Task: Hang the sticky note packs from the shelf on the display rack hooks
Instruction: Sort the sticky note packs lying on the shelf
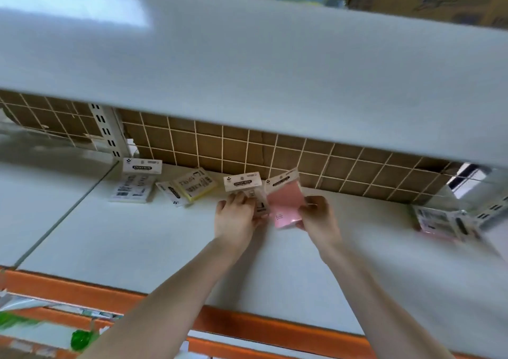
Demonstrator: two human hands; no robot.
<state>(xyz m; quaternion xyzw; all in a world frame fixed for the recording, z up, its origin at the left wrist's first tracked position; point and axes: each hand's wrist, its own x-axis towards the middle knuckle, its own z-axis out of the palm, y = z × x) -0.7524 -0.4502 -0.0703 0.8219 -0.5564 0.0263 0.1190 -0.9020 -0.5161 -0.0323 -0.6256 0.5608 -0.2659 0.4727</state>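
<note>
Left hand fingers clamped on white pack, right hand pinching pink pack (both over shelf).

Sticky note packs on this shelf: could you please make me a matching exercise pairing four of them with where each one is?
Things:
1. pink pack
2. white-header pack
3. yellow pack
4. barcode-side pack

Places:
A. held in the left hand
B. lying beside the slotted upright
C. held in the right hand
D. lying tilted on the shelf, left of the hands

Pairs: 1-C, 2-A, 3-D, 4-B
</note>
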